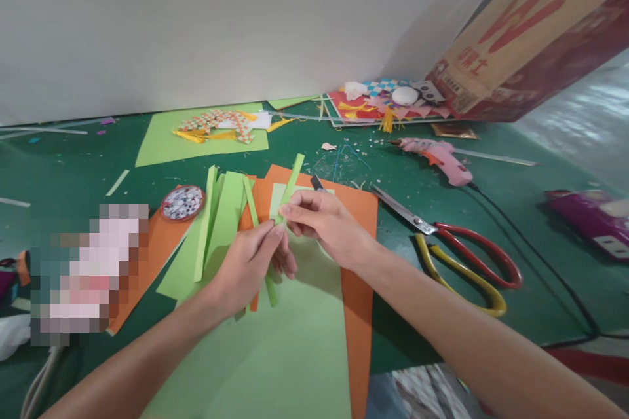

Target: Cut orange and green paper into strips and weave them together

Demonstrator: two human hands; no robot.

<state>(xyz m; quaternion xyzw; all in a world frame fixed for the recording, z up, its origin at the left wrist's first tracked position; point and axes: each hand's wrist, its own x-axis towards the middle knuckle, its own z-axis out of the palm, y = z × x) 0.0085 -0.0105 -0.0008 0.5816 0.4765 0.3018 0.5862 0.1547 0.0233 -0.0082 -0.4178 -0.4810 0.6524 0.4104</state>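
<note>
Green paper strip (293,178) sits between the two hands, above the far part of the pale green sheet (304,353), its free end pointing past that sheet's far edge. It looks very light and thin, springy along its length yet easy to crease, so it probably slides little on dry fingertips but could kink or tear if twisted. Its edges near the lower end seem the best hold, in a light pinch between thumb and forefinger. The right hand (319,219) is closed narrowly, pinching the strip there; the left hand (258,255) has thumb and forefinger together just beside it, and I cannot tell how much of the strip they grip.

Counting around the pale green sheet: at least two loose green strips (204,229) lie left of its far part, and one orange sheet (362,236) shows beneath it and along its right edge. One pair of scissors (426,228) lies to its right on the desk (299,141), with one pink glue gun (445,160) farther off on that side. One round dish of small eyes (183,202) stands to its left, and one paper bag (515,46) beyond it at the far right.
</note>
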